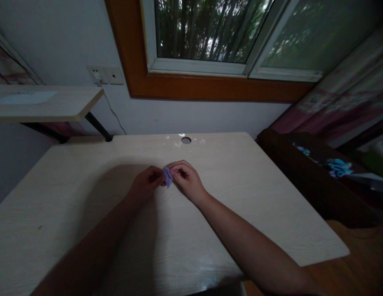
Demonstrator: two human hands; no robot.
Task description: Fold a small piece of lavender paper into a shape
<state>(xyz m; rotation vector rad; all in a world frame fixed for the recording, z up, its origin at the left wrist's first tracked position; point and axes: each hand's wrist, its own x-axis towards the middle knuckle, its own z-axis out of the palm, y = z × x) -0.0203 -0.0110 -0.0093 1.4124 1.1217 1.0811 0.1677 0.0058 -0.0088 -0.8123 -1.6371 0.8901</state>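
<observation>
A small piece of folded purple paper (168, 177) is held between my two hands, over the middle of the pale wood-grain desk (228, 230). My left hand (147, 181) pinches its left side between thumb and fingers. From the other side, my right hand (188, 179) grips its right edge with closed fingertips. The paper has a pointed lower corner and several creases, but its full shape is partly covered by my fingers.
A round cable hole (186, 140) lies near the desk's back edge. At the left a raised shelf (49, 111) stands on dark legs. Behind are a wall socket (105, 75) with a cord and a window (210, 33). Dark furniture (302, 176) with blue items (339, 167) sits at the right.
</observation>
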